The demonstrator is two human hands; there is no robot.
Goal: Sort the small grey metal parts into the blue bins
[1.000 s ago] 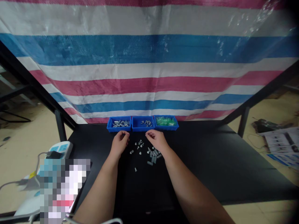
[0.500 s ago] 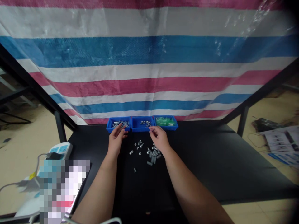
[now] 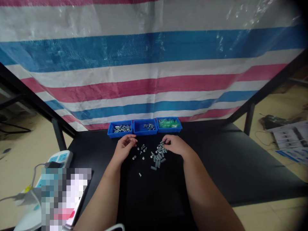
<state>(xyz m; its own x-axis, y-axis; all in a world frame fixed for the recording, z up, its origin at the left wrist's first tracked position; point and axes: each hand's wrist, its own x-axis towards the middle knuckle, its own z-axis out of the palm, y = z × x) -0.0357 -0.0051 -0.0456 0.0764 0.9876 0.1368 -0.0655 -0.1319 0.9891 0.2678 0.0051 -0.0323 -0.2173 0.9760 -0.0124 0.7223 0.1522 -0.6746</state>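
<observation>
Three blue plastic bins stand in a row at the table's far edge: the left bin (image 3: 119, 129) holds grey metal cylinders, the middle bin (image 3: 145, 127) small metal screws, and the right bin (image 3: 168, 125) green pieces. My left hand (image 3: 125, 147) hovers in front of the left bin, fingers curled, close to a scatter of small screws (image 3: 142, 150). My right hand (image 3: 174, 144) rests its fingertips at the edge of a heap of grey metal cylinders (image 3: 158, 155). Nothing shows in either hand, though the curled fingers could hide a small piece.
The black table (image 3: 204, 173) stretches to both sides, and a striped tarpaulin (image 3: 144, 64) hangs behind it. A power strip (image 3: 59, 158) and a pixelated patch (image 3: 66, 195) lie at the lower left. Printed papers (image 3: 291, 138) lie on the floor at the right.
My left hand has come back from the left bin toward me. My right hand has moved from the middle bin down and right, and the cylinder heap now reaches further toward the bins.
</observation>
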